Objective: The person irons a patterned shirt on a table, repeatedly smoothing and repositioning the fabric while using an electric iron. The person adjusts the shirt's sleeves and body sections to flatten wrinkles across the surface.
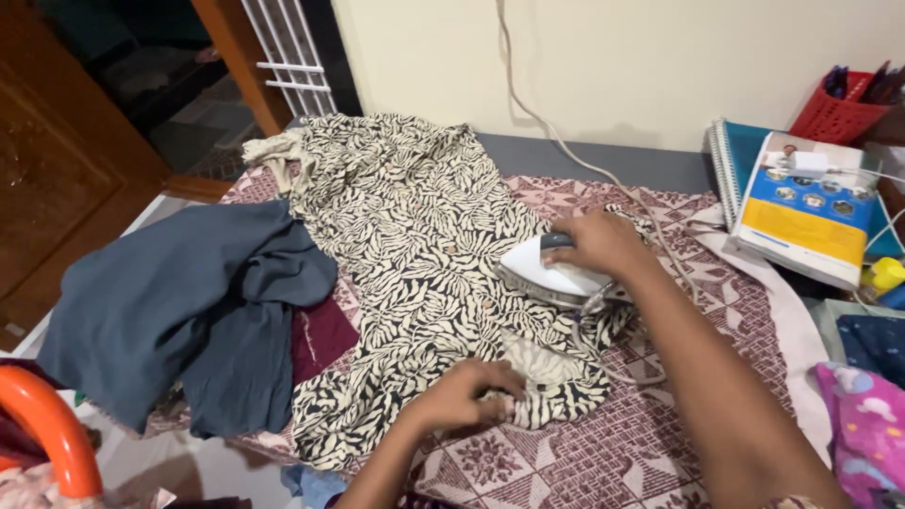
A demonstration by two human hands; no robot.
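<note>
2 bare hands work on a black-and-cream leaf-print garment [405, 245] spread on a maroon patterned cloth [584, 452]. Right hand [599, 240], fingers wrapped around the handle, holds a white iron [547, 273] flat on the garment's right side, nose pointing left; its cord [537, 113] runs up the wall. Left hand [462, 396] pinches the garment's near hem, fingers bunched. The garment's long axis runs from the far edge toward the viewer. A red basket [834, 118] at far right holds pens. A grey cloth pile [189, 311] crowds the left; books [801, 203] lie on the right.
</note>
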